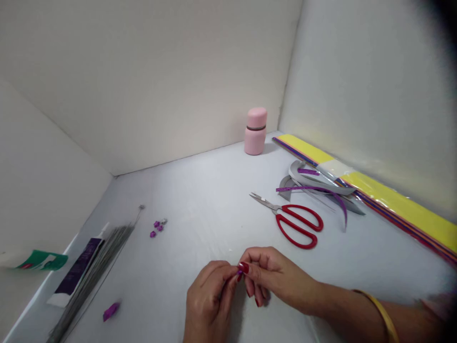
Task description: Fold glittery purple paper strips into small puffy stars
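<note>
Near the front edge of the white table, my left hand (213, 295) and my right hand (269, 275) meet at their fingertips. Both pinch a tiny purple piece (240, 272), mostly hidden by the fingers; its shape cannot be made out. Red-handled scissors (296, 224) lie open just beyond my right hand, blades toward the upper left. Several small purple stars (156, 228) sit in a loose group to the left, with a small grey one beside them. A larger purple piece (111, 311) lies at the lower left.
A pink flask (255, 131) stands by the back corner. Grey and purple paper strips (317, 186) lie curled at the right, beside a long pack of coloured paper (385, 195) along the wall. Thin grey wires (96, 276) and a purple tube (78, 267) lie at the left.
</note>
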Demonstrator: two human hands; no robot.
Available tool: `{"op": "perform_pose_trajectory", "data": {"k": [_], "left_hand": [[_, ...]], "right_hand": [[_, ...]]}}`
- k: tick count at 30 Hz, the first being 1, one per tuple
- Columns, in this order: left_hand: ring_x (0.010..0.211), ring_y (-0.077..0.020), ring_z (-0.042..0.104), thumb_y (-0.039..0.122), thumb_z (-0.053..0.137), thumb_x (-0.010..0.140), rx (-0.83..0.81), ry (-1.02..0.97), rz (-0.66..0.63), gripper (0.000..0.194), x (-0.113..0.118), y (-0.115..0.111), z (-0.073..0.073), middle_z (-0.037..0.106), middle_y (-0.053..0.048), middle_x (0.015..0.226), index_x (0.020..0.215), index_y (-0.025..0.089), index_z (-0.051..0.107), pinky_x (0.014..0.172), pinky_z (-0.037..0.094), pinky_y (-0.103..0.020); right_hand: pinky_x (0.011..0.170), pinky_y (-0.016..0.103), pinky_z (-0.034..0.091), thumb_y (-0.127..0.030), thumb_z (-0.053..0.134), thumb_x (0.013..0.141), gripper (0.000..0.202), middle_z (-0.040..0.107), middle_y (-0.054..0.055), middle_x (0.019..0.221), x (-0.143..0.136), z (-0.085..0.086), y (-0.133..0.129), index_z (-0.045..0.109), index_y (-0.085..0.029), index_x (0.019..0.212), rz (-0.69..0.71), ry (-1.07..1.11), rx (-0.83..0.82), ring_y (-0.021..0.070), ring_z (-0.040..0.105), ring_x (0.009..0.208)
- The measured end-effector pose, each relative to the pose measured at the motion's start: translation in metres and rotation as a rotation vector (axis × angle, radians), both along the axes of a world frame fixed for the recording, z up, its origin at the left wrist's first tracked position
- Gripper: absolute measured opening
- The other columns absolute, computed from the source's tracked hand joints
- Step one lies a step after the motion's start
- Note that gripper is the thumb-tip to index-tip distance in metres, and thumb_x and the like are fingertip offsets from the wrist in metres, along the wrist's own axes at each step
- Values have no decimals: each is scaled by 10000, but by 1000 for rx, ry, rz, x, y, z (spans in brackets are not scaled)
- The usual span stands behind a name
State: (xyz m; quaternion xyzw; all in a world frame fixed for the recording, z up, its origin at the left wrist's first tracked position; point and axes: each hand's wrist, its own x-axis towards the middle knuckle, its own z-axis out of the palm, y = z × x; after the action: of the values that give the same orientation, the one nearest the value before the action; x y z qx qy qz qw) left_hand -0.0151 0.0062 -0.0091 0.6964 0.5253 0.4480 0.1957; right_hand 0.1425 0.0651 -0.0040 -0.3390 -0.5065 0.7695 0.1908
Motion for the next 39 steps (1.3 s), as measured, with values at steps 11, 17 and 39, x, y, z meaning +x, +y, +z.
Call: {"op": "perform_pose_trajectory", "data": {"k": [11,17,39], "left_hand": [[816,-151,658,43,563,797,-11,-22,-86,286,-2,1,-3,699,-57,910,1042,181,614,706,529,-227],[756,-130,633,87,576,800,-82,-236,7,201,2,-3,-5,678,-14,829,922,221,662,678,498,-215],[716,-145,662,168,557,839,-201,-369,-97,198,1,-1,-5,712,-28,805,950,254,698,652,502,-223]], "right_hand": [[384,150,306,-481,628,739,351,564,-46,538,-1,0,3,526,-146,744,-32,16,-60,45,488,389],[402,158,312,-452,620,755,326,582,-26,560,2,1,3,550,-135,730,-37,31,-41,56,509,418],[385,152,319,-569,424,843,417,454,-76,514,7,3,3,438,-171,721,154,7,6,39,425,374]]}}
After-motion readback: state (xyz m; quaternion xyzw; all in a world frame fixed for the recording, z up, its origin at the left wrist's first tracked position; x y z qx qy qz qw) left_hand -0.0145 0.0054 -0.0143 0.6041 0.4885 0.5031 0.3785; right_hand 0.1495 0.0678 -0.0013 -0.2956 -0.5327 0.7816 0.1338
